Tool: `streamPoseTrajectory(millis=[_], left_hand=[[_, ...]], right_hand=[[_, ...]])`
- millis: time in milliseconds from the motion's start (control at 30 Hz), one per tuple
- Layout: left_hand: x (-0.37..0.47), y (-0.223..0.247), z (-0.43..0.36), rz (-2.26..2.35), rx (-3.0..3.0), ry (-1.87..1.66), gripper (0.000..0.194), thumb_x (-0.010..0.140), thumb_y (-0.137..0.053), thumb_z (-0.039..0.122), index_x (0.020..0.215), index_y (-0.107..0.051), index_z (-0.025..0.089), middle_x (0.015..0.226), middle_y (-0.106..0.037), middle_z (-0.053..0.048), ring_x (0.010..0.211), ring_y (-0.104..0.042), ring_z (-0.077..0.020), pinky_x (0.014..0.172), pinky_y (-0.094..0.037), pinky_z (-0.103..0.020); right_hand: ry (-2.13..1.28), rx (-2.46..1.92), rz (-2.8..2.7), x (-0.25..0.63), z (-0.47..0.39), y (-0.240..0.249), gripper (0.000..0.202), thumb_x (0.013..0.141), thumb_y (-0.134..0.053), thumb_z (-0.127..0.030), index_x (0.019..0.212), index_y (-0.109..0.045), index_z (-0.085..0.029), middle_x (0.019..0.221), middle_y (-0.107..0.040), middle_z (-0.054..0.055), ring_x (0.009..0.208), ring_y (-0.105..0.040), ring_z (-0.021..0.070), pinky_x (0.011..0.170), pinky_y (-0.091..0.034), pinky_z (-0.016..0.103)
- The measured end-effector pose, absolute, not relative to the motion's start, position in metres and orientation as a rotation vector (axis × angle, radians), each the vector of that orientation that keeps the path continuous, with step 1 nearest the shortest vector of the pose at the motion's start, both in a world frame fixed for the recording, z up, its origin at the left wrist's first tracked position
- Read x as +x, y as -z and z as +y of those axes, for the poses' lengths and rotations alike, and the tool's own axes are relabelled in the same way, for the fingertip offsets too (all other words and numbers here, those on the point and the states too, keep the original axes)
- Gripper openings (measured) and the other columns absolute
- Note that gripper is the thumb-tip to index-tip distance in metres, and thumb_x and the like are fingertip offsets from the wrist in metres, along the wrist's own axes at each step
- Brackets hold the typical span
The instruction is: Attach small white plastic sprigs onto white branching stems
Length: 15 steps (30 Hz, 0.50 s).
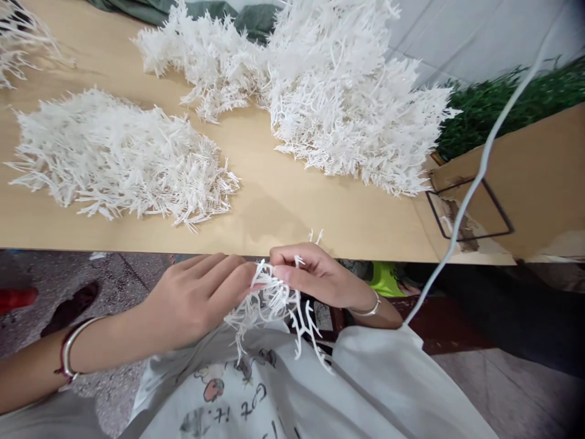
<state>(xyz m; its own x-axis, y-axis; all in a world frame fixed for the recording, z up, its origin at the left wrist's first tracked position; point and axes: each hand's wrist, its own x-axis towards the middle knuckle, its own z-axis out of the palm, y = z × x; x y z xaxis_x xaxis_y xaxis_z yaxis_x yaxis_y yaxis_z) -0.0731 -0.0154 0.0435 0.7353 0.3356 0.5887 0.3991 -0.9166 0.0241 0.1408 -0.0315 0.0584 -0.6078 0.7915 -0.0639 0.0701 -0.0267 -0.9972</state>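
Both hands meet in front of my body, just below the table's near edge. My left hand [196, 296] is closed, its fingers curled over a bunch of white branching plastic sprigs [274, 296] that hangs down over my shirt. My right hand [315, 274] is closed too, thumb and fingers pinching sprigs at the top of that bunch. A forked sprig [304, 326] dangles below the right hand, and small tips poke up behind its fingers. The exact spot where the fingertips grip is partly hidden.
On the tan table [256, 213] lie a flat heap of white sprigs [123, 152] and a taller pile [342, 97]. A white cable [484, 158] runs down at the right, before a cardboard box [539, 171], a dark wire frame [507, 222] and green artificial foliage [503, 103].
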Motion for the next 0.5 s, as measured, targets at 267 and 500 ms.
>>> streamPoseTrajectory(millis=[267,500], left_hand=[[-0.085,-0.049,-0.014,-0.346,-2.898,0.913,0.004,0.088,-0.056,0.016,0.086,-0.053,0.015,0.068,-0.065,0.000,0.052,-0.052,-0.0120,0.052,-0.043,-0.027],[-0.086,-0.044,-0.022,-0.169,-3.303,0.807,0.021,0.093,-0.041,0.016,0.076,-0.054,0.020,0.061,-0.052,0.000,0.057,-0.046,-0.0159,0.062,-0.045,-0.032]], right_hand=[[-1.946,-0.793,-1.700,0.147,-0.033,-0.057,0.033,0.091,-0.049,-0.035,0.065,-0.040,-0.017,0.057,-0.029,-0.007,0.049,-0.021,0.0050,0.044,-0.017,0.021],[-2.018,-0.690,-1.872,0.148,-0.041,-0.049,0.032,0.091,-0.048,-0.036,0.067,-0.044,-0.016,0.055,-0.031,-0.007,0.048,-0.023,0.0041,0.043,-0.020,0.020]])
